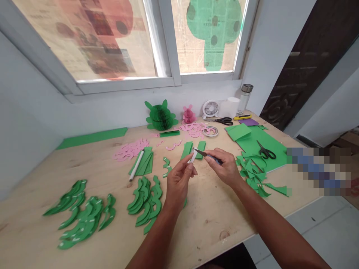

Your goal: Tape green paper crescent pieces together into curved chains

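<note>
Between the fingertips of my left hand (181, 175) is a narrow white strip (193, 154), held upright. My right hand (223, 166) grips a dark pointed tool (202, 152); whether it is scissors or a knife I cannot tell. Its tip meets or nearly meets the strip's top end. Just behind my hands lie green paper rectangles (201, 145). Wavy green paper cutouts (144, 198) are piled left of my left hand, and a smaller pair of green pieces (166, 166) lies nearer to it. Green scraps (252, 173) lie right of my right hand.
More green cutouts (84, 220) with white strips lie at the left. A white marker (137, 165) rests on green paper. Pink cutouts (131, 149), a tape roll (210, 131), black scissors (266, 150), a yellow cutter (242, 117), a fan (211, 108) and a glass bottle (244, 100) are further out.
</note>
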A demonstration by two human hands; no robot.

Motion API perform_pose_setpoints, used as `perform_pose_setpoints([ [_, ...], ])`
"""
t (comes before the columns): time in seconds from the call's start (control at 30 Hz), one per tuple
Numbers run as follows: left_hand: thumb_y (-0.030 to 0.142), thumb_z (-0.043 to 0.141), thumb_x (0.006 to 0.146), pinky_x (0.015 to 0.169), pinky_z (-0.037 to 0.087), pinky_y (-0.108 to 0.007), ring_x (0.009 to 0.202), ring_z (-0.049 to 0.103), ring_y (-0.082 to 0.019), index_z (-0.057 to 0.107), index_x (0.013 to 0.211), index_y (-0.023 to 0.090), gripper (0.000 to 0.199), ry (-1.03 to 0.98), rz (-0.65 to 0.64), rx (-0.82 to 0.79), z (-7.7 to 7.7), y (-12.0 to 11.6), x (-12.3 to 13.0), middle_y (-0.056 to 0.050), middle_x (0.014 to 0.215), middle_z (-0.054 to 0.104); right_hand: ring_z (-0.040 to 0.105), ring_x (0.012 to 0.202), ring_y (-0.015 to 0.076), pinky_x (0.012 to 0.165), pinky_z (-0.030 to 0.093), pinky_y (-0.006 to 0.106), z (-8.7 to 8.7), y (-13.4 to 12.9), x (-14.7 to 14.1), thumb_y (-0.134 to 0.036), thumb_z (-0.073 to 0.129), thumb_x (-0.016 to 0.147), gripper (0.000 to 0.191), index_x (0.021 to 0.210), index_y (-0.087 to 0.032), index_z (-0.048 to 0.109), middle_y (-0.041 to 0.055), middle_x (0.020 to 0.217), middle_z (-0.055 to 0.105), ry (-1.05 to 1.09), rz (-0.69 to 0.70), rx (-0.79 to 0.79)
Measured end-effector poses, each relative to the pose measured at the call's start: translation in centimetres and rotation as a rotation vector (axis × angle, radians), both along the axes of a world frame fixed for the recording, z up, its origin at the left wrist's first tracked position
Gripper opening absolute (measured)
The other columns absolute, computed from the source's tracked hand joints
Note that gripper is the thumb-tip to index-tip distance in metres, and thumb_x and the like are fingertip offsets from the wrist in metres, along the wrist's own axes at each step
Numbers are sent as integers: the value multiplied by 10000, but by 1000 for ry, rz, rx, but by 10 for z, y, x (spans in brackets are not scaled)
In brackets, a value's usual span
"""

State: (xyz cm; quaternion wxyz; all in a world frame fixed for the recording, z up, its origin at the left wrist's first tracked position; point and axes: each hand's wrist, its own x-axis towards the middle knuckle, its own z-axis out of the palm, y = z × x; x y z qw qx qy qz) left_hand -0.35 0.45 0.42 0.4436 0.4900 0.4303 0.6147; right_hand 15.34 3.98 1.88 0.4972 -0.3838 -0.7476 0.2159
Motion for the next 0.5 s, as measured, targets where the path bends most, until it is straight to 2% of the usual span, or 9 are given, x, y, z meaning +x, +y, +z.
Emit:
perform_pose_setpoints([
  [0.2, 336, 613, 782, 622, 410, -256, 605, 500, -117, 640, 1140, 182, 391, -5, 9, -8, 0, 0, 0, 9, 607, 567, 515, 665, 137, 586, 402, 261, -2, 2, 1, -352, 553, 844, 284, 1035, -174, 665, 36, 759, 581, 14, 2, -35],
  [0.5, 350, 625, 772, 615, 413, -262, 595, 508, -116, 645, 1131, 175, 400, -1, 11, -15, 0, 1, 1, 7, 607, 579, 468, 608, 115, 554, 371, 246, -3, 1, 0, -343, 561, 839, 292, 1061, -179, 657, 13, 718, 531, -1, 35, -32],
])
